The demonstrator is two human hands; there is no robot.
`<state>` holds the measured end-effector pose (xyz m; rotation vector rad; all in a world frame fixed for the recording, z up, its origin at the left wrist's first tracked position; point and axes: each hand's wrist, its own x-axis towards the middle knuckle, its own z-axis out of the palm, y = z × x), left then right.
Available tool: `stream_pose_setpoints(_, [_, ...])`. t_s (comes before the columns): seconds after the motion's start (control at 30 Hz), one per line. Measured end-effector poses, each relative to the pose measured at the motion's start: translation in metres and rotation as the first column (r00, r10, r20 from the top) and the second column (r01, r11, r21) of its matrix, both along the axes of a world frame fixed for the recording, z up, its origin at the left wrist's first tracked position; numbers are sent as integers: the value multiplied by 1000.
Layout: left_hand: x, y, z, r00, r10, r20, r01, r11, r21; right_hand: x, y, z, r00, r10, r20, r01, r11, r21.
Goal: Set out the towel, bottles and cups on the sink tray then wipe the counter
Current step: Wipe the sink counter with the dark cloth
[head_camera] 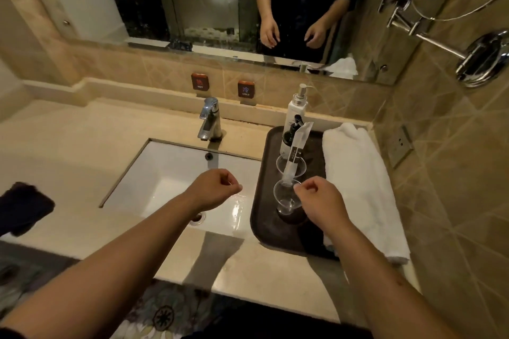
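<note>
A dark tray [264, 162] lies on the counter to the right of the sink. At its back stand a white pump bottle [295, 115] and a small dark bottle [289, 137]. In front of them is a clear cup [280, 166] holding a long wrapped packet [298, 146], and closer to me a second clear cup [285, 199]. A folded white towel [358, 181] runs along the tray's right side. My right hand [321, 201] is loosely curled, fingertips at the near cup's rim. My left hand [214, 191] hovers curled over the basin, holding nothing.
The white basin [170, 173] with a chrome faucet [209, 120] is sunk in the beige counter [68, 146]. A dark flat object [23, 209] lies at the counter's left edge. A chrome swing-arm fixture [479, 59] juts from the tiled right wall. The mirror is behind.
</note>
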<state>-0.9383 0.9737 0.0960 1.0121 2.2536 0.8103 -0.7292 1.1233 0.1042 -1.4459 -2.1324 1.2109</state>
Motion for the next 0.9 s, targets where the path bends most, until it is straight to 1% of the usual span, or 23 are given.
stream_pose_setpoints(0.1, [2, -42, 9, 994, 43, -101, -49, 997, -67, -13, -22, 8, 985, 170, -28, -170, 986, -1])
stream_pose_setpoints(0.2, [2, -87, 15, 981, 89, -170, -112, 984, -136, -30, -49, 10, 944, 329, -3, -329, 944, 31])
stream_pose_setpoints(0.33, [-2, -147, 21, 966, 136, -219, -185, 957, -224, -58, -90, 11, 868, 491, 69, -496, 865, 81])
stream_pose_setpoints(0.47, [-16, -202, 22, 966, 133, -222, -195, 938, -286, -89, -136, 12, 780, 611, 135, -625, 771, 118])
stream_pose_setpoints(0.57, [-32, -245, 21, 970, 149, -193, -202, 934, -294, -114, -173, 11, 706, 678, 203, -707, 689, 159])
stream_pose_setpoints(0.67, [-53, -290, 18, 963, 187, -195, -238, 929, -284, -143, -212, 8, 646, 712, 275, -762, 624, 174])
stream_pose_setpoints(0.9, [-122, -411, 9, 954, 260, -151, -291, 923, -251, -221, -332, 1, 550, 721, 422, -829, 532, 173])
